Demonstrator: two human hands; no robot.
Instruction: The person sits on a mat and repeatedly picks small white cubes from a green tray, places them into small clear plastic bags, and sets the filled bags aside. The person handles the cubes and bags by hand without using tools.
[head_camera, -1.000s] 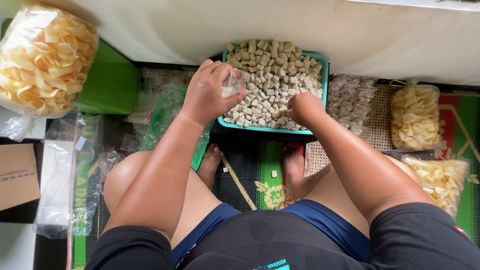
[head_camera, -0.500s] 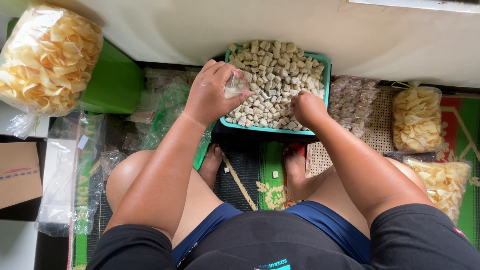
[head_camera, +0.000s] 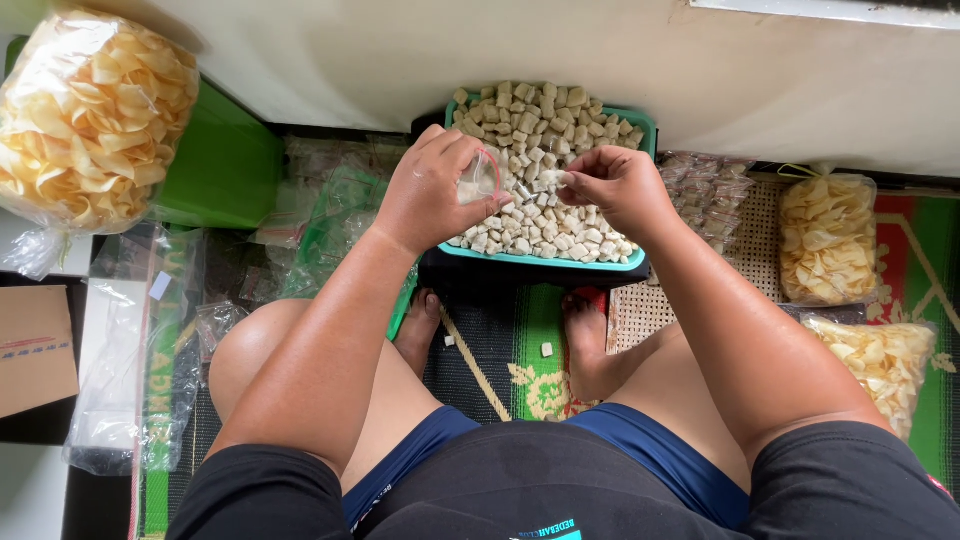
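A teal tray (head_camera: 548, 262) heaped with small beige cube-shaped crackers (head_camera: 540, 130) sits in front of me on a dark stand. My left hand (head_camera: 428, 192) holds a small clear plastic bag (head_camera: 478, 180) over the tray's left side. My right hand (head_camera: 612, 182) pinches a few cracker cubes (head_camera: 553, 178) right beside the bag's mouth. My bare feet rest on the patterned mat below the tray.
A big clear bag of yellow chips (head_camera: 88, 120) lies at the upper left on a green surface (head_camera: 225, 165). Two more bags of chips (head_camera: 828, 238) sit at the right. Small filled packets (head_camera: 705, 190), empty plastic bags (head_camera: 130, 350) and a cardboard box (head_camera: 35, 350) surround me.
My right hand has lifted off the heap with a few cubes and moved left to the bag. My left hand stayed roughly in place, holding the bag.
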